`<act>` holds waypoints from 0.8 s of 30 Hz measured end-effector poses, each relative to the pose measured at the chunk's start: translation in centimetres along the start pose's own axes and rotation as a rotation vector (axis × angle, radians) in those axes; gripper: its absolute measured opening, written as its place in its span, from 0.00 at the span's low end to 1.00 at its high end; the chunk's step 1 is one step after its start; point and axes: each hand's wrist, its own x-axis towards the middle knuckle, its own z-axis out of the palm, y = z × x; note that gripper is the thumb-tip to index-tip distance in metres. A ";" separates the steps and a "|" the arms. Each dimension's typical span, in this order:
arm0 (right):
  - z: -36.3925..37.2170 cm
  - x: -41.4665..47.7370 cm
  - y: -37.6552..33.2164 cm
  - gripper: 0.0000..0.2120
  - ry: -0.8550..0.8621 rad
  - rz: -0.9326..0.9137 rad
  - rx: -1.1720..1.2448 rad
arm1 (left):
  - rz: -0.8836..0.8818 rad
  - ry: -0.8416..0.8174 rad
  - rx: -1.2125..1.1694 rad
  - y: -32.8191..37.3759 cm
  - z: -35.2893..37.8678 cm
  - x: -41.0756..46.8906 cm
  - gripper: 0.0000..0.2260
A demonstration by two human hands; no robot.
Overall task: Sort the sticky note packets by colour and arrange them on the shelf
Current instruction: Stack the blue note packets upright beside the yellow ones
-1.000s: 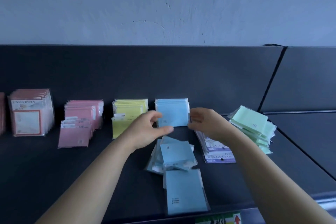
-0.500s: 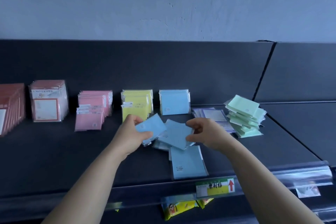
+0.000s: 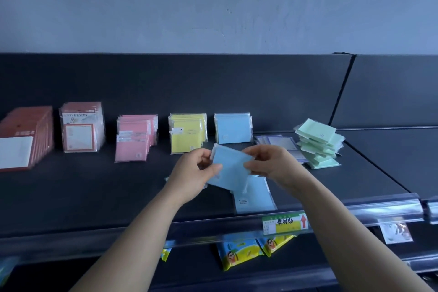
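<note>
Both hands hold a small bundle of blue packets (image 3: 230, 168) above the dark shelf (image 3: 71, 187). My left hand (image 3: 194, 173) grips its left edge and my right hand (image 3: 272, 163) pinches its right edge. One more blue packet (image 3: 254, 199) lies flat below them near the shelf's front. At the back stand upright rows: pink packets (image 3: 135, 142), yellow packets (image 3: 187, 135) and blue packets (image 3: 233, 128). A loose heap of green packets (image 3: 318, 144) sits at the right, with pale purple packets (image 3: 279, 142) lying flat beside it.
Red-framed pads (image 3: 81, 128) and red booklets (image 3: 23, 140) stand at the far left. A clear price rail with a yellow-green label (image 3: 284, 223) runs along the front edge. Cartoon-printed bags (image 3: 239, 253) hang below. A panel seam (image 3: 341, 95) divides the back wall.
My hands gathered loose blue packets from the shelf and lifted them together as one bundle. The camera pulled back and tilted down, showing the lower rail.
</note>
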 end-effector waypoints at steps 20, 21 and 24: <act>-1.7 -1.6 0.7 0.10 0.105 0.100 0.120 | -0.183 0.123 -0.538 -2.4 -0.8 -0.9 0.11; -1.1 -1.4 0.8 0.11 0.133 0.116 0.170 | -0.180 0.107 -0.558 -2.4 -0.5 -0.9 0.12; 0.7 -0.9 1.2 0.07 0.170 0.152 0.224 | -0.174 0.071 -0.554 -2.2 0.7 -0.8 0.13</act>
